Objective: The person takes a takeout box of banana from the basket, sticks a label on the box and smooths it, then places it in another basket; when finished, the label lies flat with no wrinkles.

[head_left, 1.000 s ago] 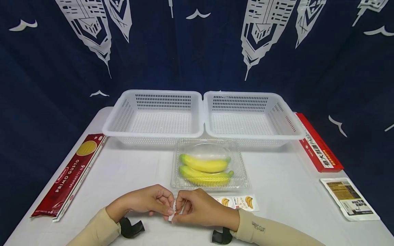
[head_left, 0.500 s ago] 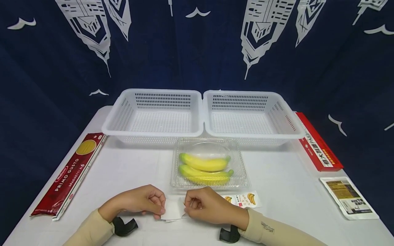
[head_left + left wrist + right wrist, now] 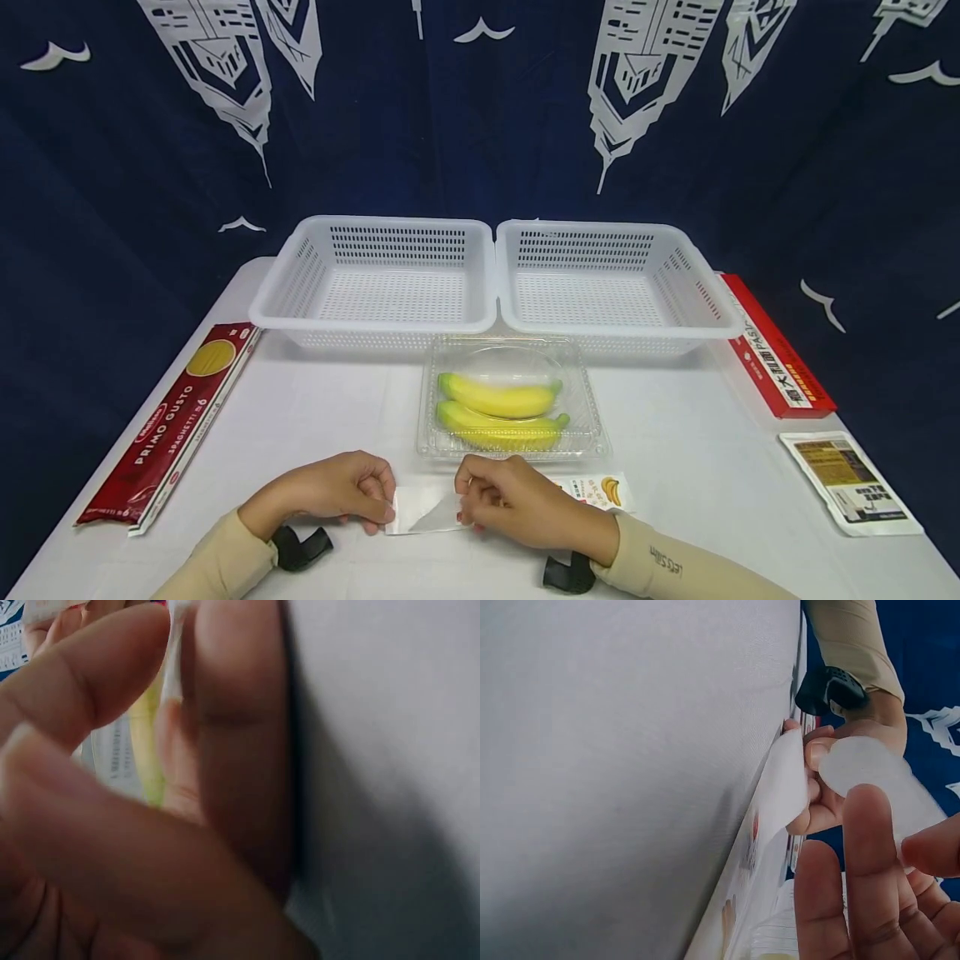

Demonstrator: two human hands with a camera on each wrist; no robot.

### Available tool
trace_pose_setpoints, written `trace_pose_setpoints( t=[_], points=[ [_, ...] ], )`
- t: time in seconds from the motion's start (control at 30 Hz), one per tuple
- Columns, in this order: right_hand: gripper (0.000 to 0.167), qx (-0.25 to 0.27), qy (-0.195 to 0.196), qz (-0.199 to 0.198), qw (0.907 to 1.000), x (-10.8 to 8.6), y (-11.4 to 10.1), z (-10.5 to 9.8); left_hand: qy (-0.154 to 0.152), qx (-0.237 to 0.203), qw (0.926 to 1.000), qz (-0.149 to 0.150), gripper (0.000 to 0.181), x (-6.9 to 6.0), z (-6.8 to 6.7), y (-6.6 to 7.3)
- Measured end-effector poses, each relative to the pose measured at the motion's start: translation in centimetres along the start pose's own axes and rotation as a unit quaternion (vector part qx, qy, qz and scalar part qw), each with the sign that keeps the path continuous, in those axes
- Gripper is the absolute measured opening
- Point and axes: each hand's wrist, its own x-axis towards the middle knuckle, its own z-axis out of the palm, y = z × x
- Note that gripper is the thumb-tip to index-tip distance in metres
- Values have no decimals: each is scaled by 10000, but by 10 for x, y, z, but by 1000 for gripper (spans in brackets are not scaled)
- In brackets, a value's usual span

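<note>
"How far along are you?"

"Only partway, I'd judge. On the near side of the clear plastic box, I'm holding a white paper strip by its left end, left hand pinching it between thumb and fingers. My right hand is pinching a white flap with a rounded end. That end is standing clear of the strip; my fingers are hiding the rest, so I can't tell whether it's wholly off."

"And what's left?"

"The banana prints near the box's near right corner: they're looking unpeeled to me."

"Where's the strip lying against your hands?"

"Its blank end is lying between them. It's seemingly running on behind my right hand and showing again to the right, just in front of the box."

"Anything farther out?"

"A pouch is lying well to the box's right, a red spaghetti packet well to its left. Two bananas are resting inside the box. A red carton is lying off to its right, farther back, and two white baskets are standing just behind it."
</note>
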Motion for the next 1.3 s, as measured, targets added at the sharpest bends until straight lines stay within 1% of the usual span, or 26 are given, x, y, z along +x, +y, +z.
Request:
trace_pose_setpoints(
  t=[0.13,0.2,0.23,0.27,0.33,0.4,0.47,0.5,0.57,0.63,0.7,0.77,0.83,0.93,1.0,1.17,1.27,1.3],
  points=[
    [17,-146,58,-67,9999,-1,0,-1,306,381,9987,-156,20,-2,-1,3],
    [17,-202,95,-128,9997,-1,0,-1,499,626,9967,-151,23,-2,-5,3],
    [17,-219,117,-153,9996,-1,0,-1,595,717,9956,-96,25,-2,-7,2],
    [17,-219,138,-177,9995,-1,0,-2,704,918,9933,67,26,-1,-10,-1],
    [19,-80,163,-198,9996,-1,-1,-2,954,1154,9883,305,30,1,-14,-2],
    [22,104,196,-205,9995,-1,-2,-3,1279,1371,9810,506,34,3,-18,-1],
    [26,295,244,-236,9990,-1,-4,-4,1625,1547,9725,621,37,5,-20,3],
    [27,339,291,-267,9986,-1,-4,-5,1793,1492,9707,577,40,5,-20,8],
    [23,395,421,-297,9979,-1,-5,-5,2106,1459,9645,642,42,9,-21,12],
    [15,384,603,-316,9969,-1,-6,-6,2351,1373,9590,790,44,13,-22,15],
    [9,357,800,-256,9958,-1,-8,-7,2528,1240,9547,963,46,18,-24,16],
    [9,350,964,-161,9946,0,-9,-10,2620,1084,9525,1108,49,24,-26,16],
    [12,411,1029,-74,9938,0,-10,-13,2677,968,9513,1188,51,30,-28,16],
    [23,536,1029,111,9932,1,-12,-18,2655,854,9521,1255,56,38,-30,17],
    [30,616,1001,221,9928,1,-13,-21,2599,817,9537,1273,60,44,-30,18],
    [34,634,1071,548,9907,0,-17,-29,2394,695,9605,1234,70,55,-29,21],
    [30,715,1138,797,9877,-1,-22,-34,2248,566,9650,1227,79,60,-29,22],
    [25,725,1157,855,9869,-1,-23,-37,2191,511,9665,1235,82,61,-29,23]
  ],
)
